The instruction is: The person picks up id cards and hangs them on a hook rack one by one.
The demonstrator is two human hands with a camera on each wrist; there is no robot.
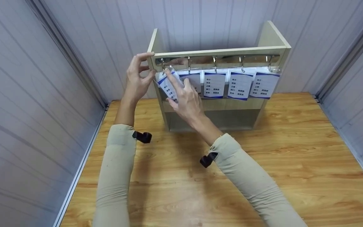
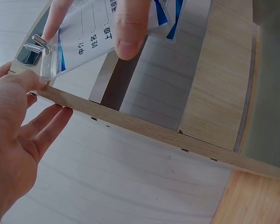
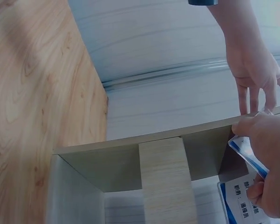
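Observation:
My right hand (image 1: pixel 187 99) holds a clear-sleeved name badge (image 1: pixel 167 86) at the leftmost hook (image 1: pixel 163 64). Its index finger stretches along the badge towards the hook, and the thumb is at the lower edge. The badge is tilted; in the left wrist view its top strip (image 2: pixel 47 65) lies beside the metal hook (image 2: pixel 37 44). Whether the hook passes through it I cannot tell. My left hand (image 1: pixel 137 78) grips the left side panel (image 2: pixel 130 126) of a small wooden shelf near its top corner, thumb in front by the badge's corner, other fingers against the outside.
Several more badges hang to the right, among them a middle one (image 1: pixel 215 85) and the rightmost one (image 1: pixel 265 85), on hooks along a metal strip (image 1: pixel 228 59). The shelf stands on a wood-grain surface (image 1: pixel 181 189). Pale panel walls (image 1: pixel 36 110) rise on the sides and behind.

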